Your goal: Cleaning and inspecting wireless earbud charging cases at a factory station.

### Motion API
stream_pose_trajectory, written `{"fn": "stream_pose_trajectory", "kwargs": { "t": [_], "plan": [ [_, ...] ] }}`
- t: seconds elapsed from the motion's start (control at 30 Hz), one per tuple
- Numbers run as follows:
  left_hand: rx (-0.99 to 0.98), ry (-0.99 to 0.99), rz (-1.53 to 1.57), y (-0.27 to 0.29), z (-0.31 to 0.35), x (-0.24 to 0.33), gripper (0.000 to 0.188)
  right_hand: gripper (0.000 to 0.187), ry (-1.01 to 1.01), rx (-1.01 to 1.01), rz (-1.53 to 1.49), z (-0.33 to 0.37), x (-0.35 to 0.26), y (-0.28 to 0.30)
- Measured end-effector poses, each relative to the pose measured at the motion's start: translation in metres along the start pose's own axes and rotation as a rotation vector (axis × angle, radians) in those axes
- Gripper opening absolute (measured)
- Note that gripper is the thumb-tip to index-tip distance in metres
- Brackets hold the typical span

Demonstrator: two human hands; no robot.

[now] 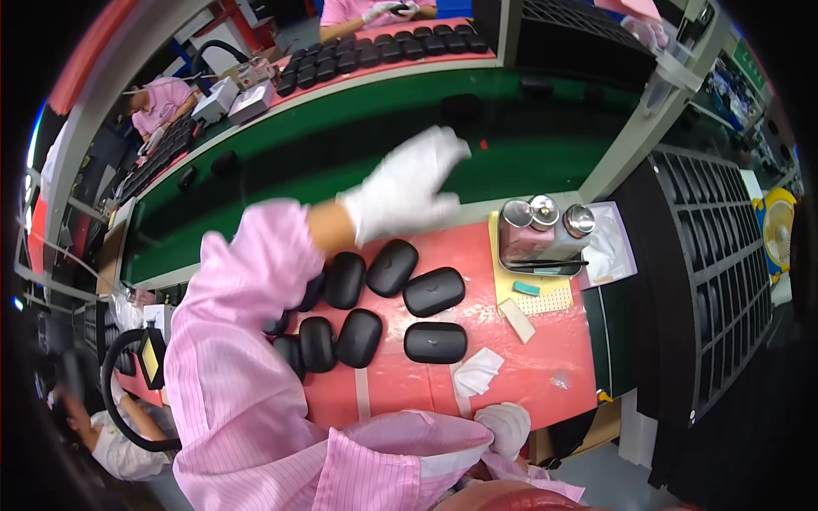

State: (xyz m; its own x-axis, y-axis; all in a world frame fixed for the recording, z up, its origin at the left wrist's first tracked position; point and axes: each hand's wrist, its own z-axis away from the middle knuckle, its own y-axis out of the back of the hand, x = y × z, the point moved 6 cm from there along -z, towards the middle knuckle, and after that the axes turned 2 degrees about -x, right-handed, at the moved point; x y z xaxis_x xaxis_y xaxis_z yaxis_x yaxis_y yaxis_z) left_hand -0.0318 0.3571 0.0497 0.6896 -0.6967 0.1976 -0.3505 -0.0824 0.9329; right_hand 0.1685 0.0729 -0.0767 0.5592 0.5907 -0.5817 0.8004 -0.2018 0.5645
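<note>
My left hand [400, 187], in a white glove, reaches over the near edge of the green conveyor belt [315, 162]. Its fingers are stretched out and slightly blurred, the thumb apart, and nothing shows in them. Below it, several black rounded cases [434, 291] lie on the pink mat [400, 387]; my sleeve covers some of them. At the mat's front edge rests my right hand [504, 428], also gloved and curled up. Whether it grips anything is hidden. Just beyond it a crumpled white cloth [478, 372] lies beside another black case [435, 342].
Metal-topped bottles [579, 221] stand in a tray at the back right, beside a box of white wipes [607, 247]. A pale block [516, 320] lies nearby. A black rack [716, 255] rises at right. Across the belt, co-workers in pink sit by rows of black cases [383, 53].
</note>
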Motion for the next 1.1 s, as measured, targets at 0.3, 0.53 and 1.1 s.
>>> {"fn": "stream_pose_trajectory", "kwargs": {
  "t": [0.3,0.53,1.1],
  "plan": [
    [-0.079,0.352,-0.045,-0.119,-0.123,-0.192,0.081,0.019,-0.141,0.033,0.003,0.007,0.007,0.004],
    [0.060,0.518,0.360,-0.076,-0.062,-0.139,0.064,0.017,-0.110,0.028,-0.020,0.006,0.002,0.009],
    [-0.277,0.470,0.971,0.009,0.179,0.205,0.074,0.080,0.107,-0.347,-0.427,-0.057,-0.063,0.059]
  ]
}}
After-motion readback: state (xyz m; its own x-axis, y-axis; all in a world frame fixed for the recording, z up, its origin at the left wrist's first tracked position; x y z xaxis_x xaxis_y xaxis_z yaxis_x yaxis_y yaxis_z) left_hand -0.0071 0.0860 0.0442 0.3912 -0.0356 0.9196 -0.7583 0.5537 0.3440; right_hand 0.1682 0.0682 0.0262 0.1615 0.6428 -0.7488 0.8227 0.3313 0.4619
